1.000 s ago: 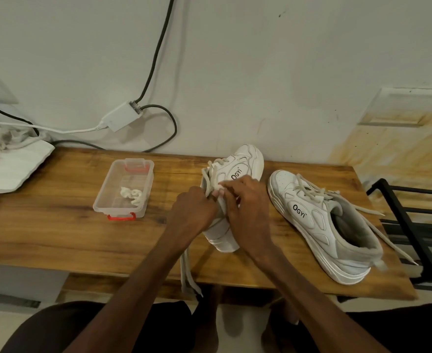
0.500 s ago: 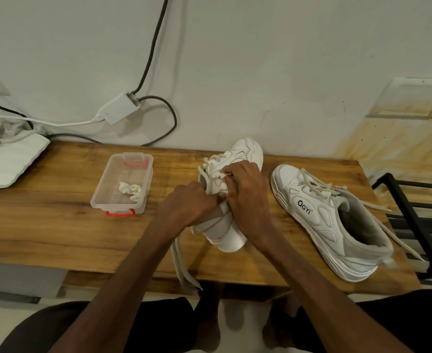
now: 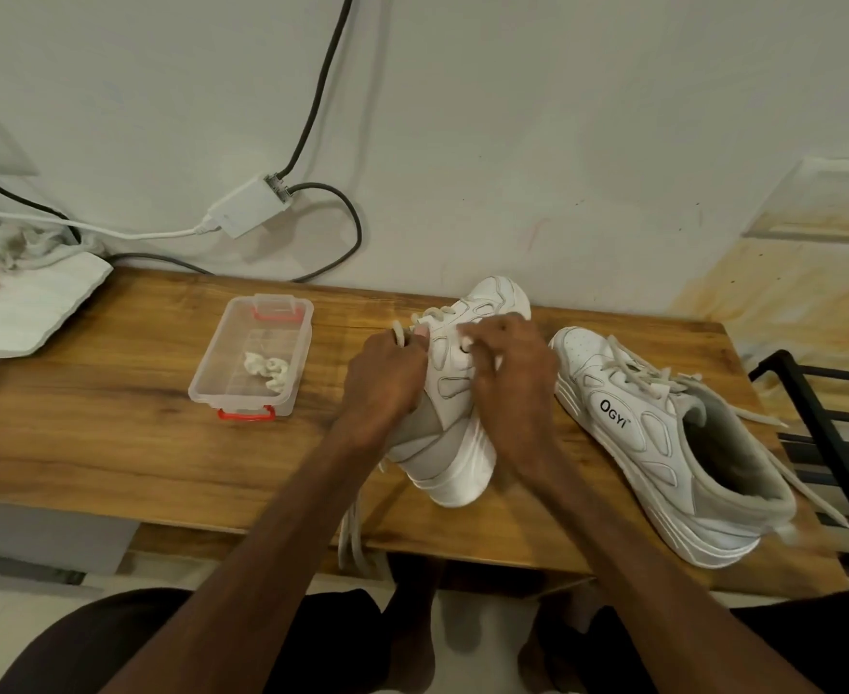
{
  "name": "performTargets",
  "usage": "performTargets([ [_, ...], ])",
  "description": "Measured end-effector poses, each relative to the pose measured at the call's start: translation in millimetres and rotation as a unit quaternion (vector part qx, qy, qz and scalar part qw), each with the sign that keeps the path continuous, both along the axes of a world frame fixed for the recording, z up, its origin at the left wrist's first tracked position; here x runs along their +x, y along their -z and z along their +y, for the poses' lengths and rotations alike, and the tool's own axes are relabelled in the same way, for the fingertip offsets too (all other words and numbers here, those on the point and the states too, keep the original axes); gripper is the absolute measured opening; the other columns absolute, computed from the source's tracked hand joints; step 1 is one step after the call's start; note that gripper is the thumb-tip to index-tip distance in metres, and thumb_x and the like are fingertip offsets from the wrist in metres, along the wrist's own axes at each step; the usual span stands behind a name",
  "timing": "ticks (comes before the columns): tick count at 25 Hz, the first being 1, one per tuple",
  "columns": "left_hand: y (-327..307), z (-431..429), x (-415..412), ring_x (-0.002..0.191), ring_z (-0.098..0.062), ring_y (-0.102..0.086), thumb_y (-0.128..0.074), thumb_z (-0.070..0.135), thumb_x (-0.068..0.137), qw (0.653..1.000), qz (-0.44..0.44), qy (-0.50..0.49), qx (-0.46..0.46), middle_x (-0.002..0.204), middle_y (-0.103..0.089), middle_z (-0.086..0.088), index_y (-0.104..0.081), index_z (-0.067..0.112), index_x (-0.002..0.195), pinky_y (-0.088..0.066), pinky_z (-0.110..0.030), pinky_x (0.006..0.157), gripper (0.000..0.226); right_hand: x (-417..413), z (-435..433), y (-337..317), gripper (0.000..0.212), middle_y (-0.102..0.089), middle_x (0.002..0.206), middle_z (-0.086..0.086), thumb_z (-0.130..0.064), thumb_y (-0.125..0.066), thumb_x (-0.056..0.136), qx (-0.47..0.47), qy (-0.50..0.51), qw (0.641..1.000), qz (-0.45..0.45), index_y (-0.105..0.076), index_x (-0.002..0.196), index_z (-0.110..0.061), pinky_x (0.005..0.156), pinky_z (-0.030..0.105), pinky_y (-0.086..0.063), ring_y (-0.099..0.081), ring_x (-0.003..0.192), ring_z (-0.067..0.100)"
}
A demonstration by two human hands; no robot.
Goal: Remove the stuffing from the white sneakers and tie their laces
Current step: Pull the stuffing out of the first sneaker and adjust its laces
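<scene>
A white sneaker (image 3: 462, 393) stands mid-table, toe towards the wall, heel near me. My left hand (image 3: 387, 378) pinches a loop of its lace (image 3: 398, 337) on the left side. My right hand (image 3: 512, 373) rests over the sneaker's right side, fingers on the upper by the eyelets. Loose lace ends (image 3: 352, 533) hang off the table's front edge. The second white sneaker (image 3: 648, 443), marked OGYI, lies to the right with its laces undone and its opening towards me. White stuffing (image 3: 267, 369) sits in a clear plastic box (image 3: 222, 373).
The wooden table (image 3: 112, 443) meets a white wall. A white adapter (image 3: 247, 207) with cables hangs on the wall. White cloth and a board (image 3: 22, 303) lie at the far left. A black metal rack (image 3: 833, 443) stands beyond the table's right end.
Both hands have slid up the sneaker towards the toe. My left hand now holds a lace loop higher, and the sneaker has tipped a little more upright.
</scene>
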State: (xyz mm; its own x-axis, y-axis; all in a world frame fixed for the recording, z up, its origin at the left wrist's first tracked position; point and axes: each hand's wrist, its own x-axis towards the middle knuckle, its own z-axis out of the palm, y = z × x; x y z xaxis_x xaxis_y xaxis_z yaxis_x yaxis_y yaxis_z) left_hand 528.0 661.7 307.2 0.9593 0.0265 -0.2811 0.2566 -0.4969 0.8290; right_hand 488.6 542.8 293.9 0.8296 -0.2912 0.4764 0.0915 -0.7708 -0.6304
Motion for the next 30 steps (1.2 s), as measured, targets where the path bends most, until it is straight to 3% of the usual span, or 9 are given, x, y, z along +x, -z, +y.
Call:
performTargets([
  [3, -1, -7, -6, 0.098, -0.028, -0.063, -0.031, 0.057, 0.097, 0.999, -0.028, -0.006, 0.021, 0.106, -0.068, -0.009, -0.065, 0.012, 0.112, -0.052, -0.044, 0.089, 0.058, 18, -6, -5, 0.021, -0.068, 0.092, 0.008, 0.0, -0.06, 0.082, 0.023, 0.051, 0.998, 0.023, -0.073, 0.096, -0.009, 0.078, 0.023, -0.036, -0.062, 0.086, 0.026],
  [7, -2, -7, -5, 0.092, -0.024, -0.061, -0.03, 0.054, 0.099, 0.993, -0.074, 0.009, 0.089, 0.105, -0.068, -0.008, -0.066, 0.011, 0.111, -0.045, -0.035, 0.077, 0.057, -6, 7, -6, 0.027, -0.066, 0.088, 0.01, 0.007, -0.06, 0.076, -0.103, -0.094, 0.988, 0.064, -0.073, 0.096, -0.007, 0.068, 0.024, -0.038, -0.057, 0.083, 0.026],
  [10, 1, -13, -9, 0.096, -0.034, -0.06, -0.027, 0.038, 0.103, 0.979, -0.106, 0.017, 0.171, 0.104, -0.065, -0.016, -0.061, 0.002, 0.109, -0.043, -0.038, 0.077, 0.05, 30, -23, -4, 0.03, -0.063, 0.088, 0.013, -0.001, -0.05, 0.074, -0.111, -0.011, 0.992, 0.062, -0.071, 0.095, -0.005, 0.07, 0.027, -0.033, -0.057, 0.084, 0.031],
  [12, -1, -20, -10, 0.081, -0.027, -0.06, -0.031, 0.041, 0.101, 0.981, -0.118, -0.032, 0.151, 0.09, -0.066, -0.011, -0.064, 0.004, 0.093, -0.037, -0.033, 0.068, 0.05, 35, -20, -4, 0.029, -0.063, 0.09, 0.013, -0.002, -0.049, 0.077, -0.091, 0.024, 0.993, 0.074, -0.071, 0.096, -0.006, 0.071, 0.024, -0.03, -0.057, 0.086, 0.031],
  [16, 6, -16, -9, 0.072, -0.019, -0.061, -0.032, 0.06, 0.096, 0.987, -0.114, -0.044, 0.104, 0.076, -0.065, -0.003, -0.067, 0.011, 0.08, -0.042, -0.032, 0.066, 0.062, -6, 17, -9, 0.021, -0.063, 0.083, 0.011, 0.0, -0.057, 0.082, -0.091, -0.061, 0.991, 0.071, -0.072, 0.094, -0.005, 0.062, 0.013, -0.025, -0.049, 0.078, 0.018],
  [20, 5, -15, -11, 0.077, -0.021, -0.063, -0.034, 0.064, 0.094, 0.989, -0.101, -0.04, 0.1, 0.079, -0.066, -0.004, -0.068, 0.01, 0.085, -0.046, -0.033, 0.066, 0.064, 31, -10, -7, 0.025, -0.058, 0.081, 0.014, 0.01, -0.06, 0.062, -0.167, -0.021, 0.983, 0.072, -0.069, 0.084, 0.001, 0.058, 0.034, -0.043, -0.052, 0.075, 0.029],
  [25, 3, -20, -15, 0.075, -0.021, -0.063, -0.043, 0.058, 0.093, 0.989, -0.107, -0.048, 0.093, 0.079, -0.066, -0.003, -0.068, 0.01, 0.086, -0.041, -0.031, 0.062, 0.055, -1, 10, -7, 0.026, -0.061, 0.092, 0.011, 0.003, -0.055, 0.075, -0.116, 0.023, 0.989, 0.083, -0.068, 0.097, -0.004, 0.07, 0.021, -0.027, -0.053, 0.087, 0.024],
  [28, 5, -10, -13, 0.08, -0.023, -0.061, -0.043, 0.055, 0.095, 0.99, -0.084, -0.059, 0.096, 0.086, -0.066, -0.004, -0.067, 0.008, 0.095, -0.042, -0.033, 0.068, 0.053, -50, 38, 1, 0.026, -0.061, 0.087, 0.01, -0.011, -0.043, 0.083, -0.101, -0.041, 0.993, 0.034, -0.066, 0.094, -0.002, 0.065, 0.023, -0.034, -0.051, 0.08, 0.021],
  [30, 6, -8, -15, 0.082, -0.024, -0.061, -0.042, 0.053, 0.095, 0.991, -0.08, -0.059, 0.086, 0.089, -0.067, -0.006, -0.067, 0.007, 0.096, -0.042, -0.035, 0.07, 0.053, -39, 26, 7, 0.025, -0.061, 0.083, 0.012, -0.008, -0.043, 0.081, -0.138, -0.064, 0.988, -0.007, -0.066, 0.091, -0.001, 0.061, 0.034, -0.044, -0.052, 0.075, 0.025],
])
